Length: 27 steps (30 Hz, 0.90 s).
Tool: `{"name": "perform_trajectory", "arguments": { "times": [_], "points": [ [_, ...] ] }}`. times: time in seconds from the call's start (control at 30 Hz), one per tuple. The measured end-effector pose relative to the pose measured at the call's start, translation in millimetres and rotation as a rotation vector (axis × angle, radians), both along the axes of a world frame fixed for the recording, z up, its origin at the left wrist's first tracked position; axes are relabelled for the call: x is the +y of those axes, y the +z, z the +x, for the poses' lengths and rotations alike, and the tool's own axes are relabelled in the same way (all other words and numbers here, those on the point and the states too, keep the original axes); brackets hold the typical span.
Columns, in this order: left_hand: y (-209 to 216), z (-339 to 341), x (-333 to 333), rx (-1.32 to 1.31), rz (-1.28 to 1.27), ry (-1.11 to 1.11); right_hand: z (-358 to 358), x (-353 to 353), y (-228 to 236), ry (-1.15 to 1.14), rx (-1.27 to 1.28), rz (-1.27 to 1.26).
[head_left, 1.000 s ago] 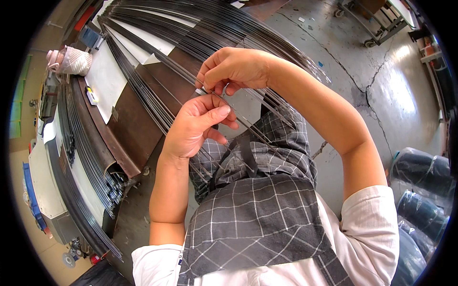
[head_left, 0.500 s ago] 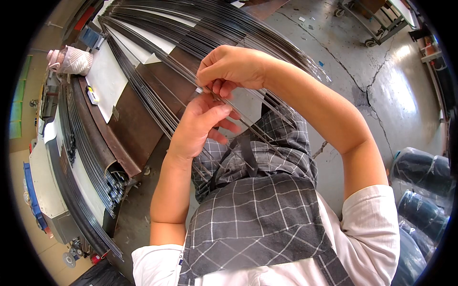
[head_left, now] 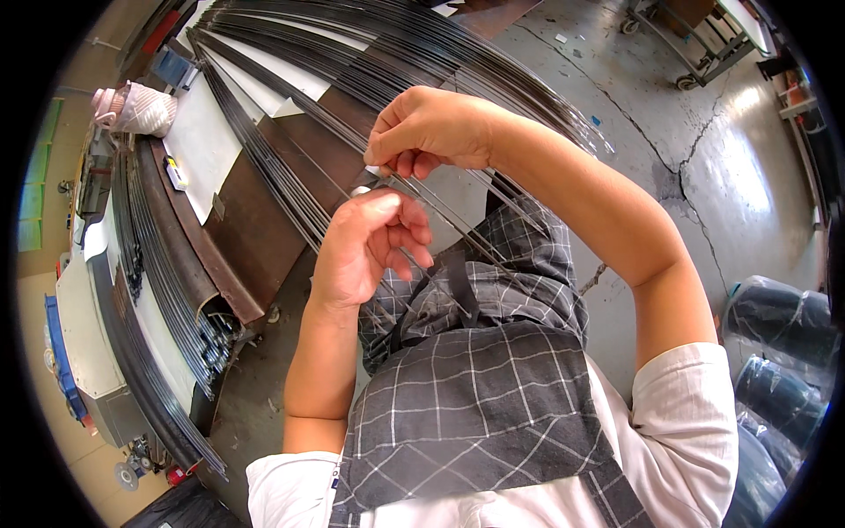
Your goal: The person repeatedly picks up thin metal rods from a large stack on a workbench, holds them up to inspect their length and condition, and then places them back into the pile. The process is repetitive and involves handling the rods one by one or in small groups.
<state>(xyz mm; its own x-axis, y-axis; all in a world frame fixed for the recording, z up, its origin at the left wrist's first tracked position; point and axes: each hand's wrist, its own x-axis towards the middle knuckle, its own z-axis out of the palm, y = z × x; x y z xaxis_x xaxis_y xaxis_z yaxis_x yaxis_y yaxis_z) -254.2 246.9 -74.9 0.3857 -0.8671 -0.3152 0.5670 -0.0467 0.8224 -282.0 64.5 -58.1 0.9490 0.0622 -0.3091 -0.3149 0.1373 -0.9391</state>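
The person bends over a fan of thin dark rods [head_left: 304, 99] that runs from the far left of the brown table [head_left: 264, 233] toward the lap, with both hands at its near middle. The right hand [head_left: 377, 163] has thumb and forefinger closed in a tight pinch, a small white piece [head_left: 378, 170] showing just below the fingertips; whether a rod is caught there too, I cannot tell. The left hand [head_left: 373, 242] is loosely curled, thumb uppermost, with its fingers bent over gaps of air; I see no firm hold in it. I judge this a fine fingertip step on single rods, and any next move calls for a steady right pinch and the left hand near enough to support the rod. The near table edge lies left of the left hand, and rods run beyond the table toward the checked apron [head_left: 475, 396], so swinging them that way would meet cloth. Right of the forearm, the concrete floor [head_left: 616, 114] gives more room, bounded by a wheeled cart [head_left: 722, 44] far right and wrapped dark rolls [head_left: 779, 321] near right.
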Motion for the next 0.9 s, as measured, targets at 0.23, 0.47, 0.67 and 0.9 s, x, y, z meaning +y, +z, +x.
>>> {"name": "perform_trajectory", "arguments": {
  "times": [0.23, 0.47, 0.67, 0.9],
  "points": [
    [-8.3, 1.4, 2.9, -0.058, -0.006, 0.004, -0.7, -5.4, -3.1, 0.024, -0.020, 0.063],
    [-7.1, -0.4, 0.6, -0.086, -0.003, -0.034, -2.9, -10.2, -9.1, 0.124, 0.033, 0.275],
    [-4.1, 0.3, 0.0, -0.099, 0.006, -0.048, -2.7, -7.9, -8.6, 0.113, 0.038, 0.210],
    [-3.7, 1.1, -2.0, -0.148, 0.005, -0.085, -2.8, -11.3, -12.5, 0.189, 0.008, 0.357]
  ]
}}
